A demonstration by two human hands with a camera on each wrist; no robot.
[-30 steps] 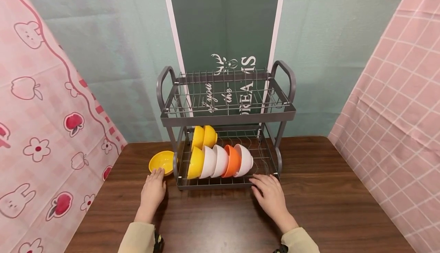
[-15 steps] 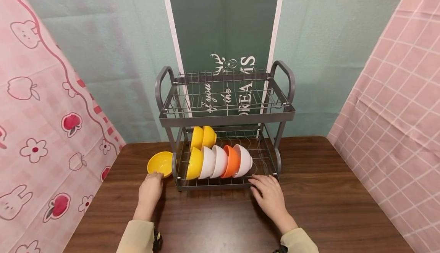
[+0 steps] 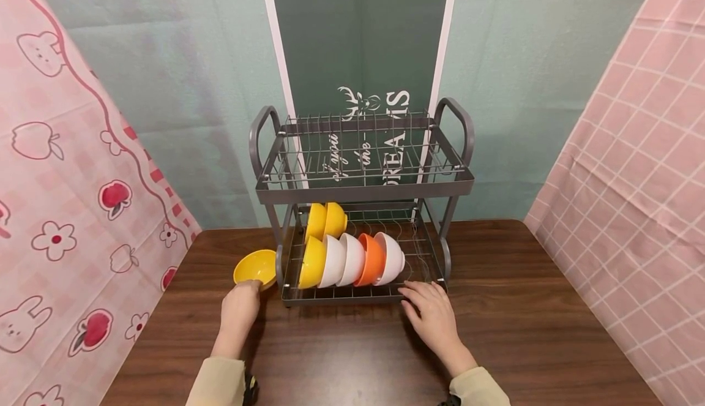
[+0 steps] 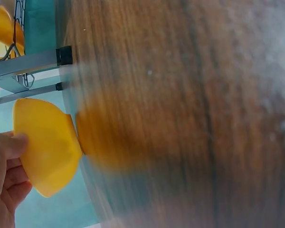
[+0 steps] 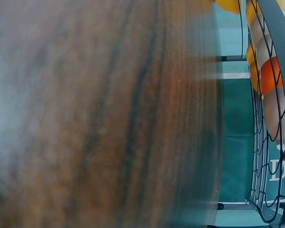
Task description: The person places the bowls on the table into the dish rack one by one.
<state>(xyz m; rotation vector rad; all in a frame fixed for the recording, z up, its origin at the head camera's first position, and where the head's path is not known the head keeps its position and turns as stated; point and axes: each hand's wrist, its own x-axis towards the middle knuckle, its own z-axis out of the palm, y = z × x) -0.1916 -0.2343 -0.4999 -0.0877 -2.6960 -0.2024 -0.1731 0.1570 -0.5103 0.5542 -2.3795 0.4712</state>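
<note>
My left hand [image 3: 239, 308] pinches the near rim of a yellow bowl [image 3: 255, 266] just left of the dish rack [image 3: 363, 194]. In the left wrist view, the thumb lies on the outside of this bowl [image 4: 50, 147], which is tilted with its foot close over the wooden table. My right hand [image 3: 432, 311] rests at the lower tier's front edge, towards its right end, fingers relaxed and holding nothing. On that lower tier, a front row of bowls stands on edge: a yellow bowl [image 3: 312, 263], white ones and an orange bowl [image 3: 371, 260]. Two yellow bowls [image 3: 335, 219] are behind.
The rack's wire upper tier [image 3: 360, 149] hangs over the bowls, with curved handles [image 3: 457, 125] at its sides. Brown wooden table [image 3: 523, 308] surrounds the rack. Green cloth [image 3: 193, 87] closes off the back, and pink patterned cloths stand at both sides.
My left hand has gone from fingers laid over the yellow bowl's rim to pinching it. The bowl has shifted slightly towards me and tilted. The right hand stays in place.
</note>
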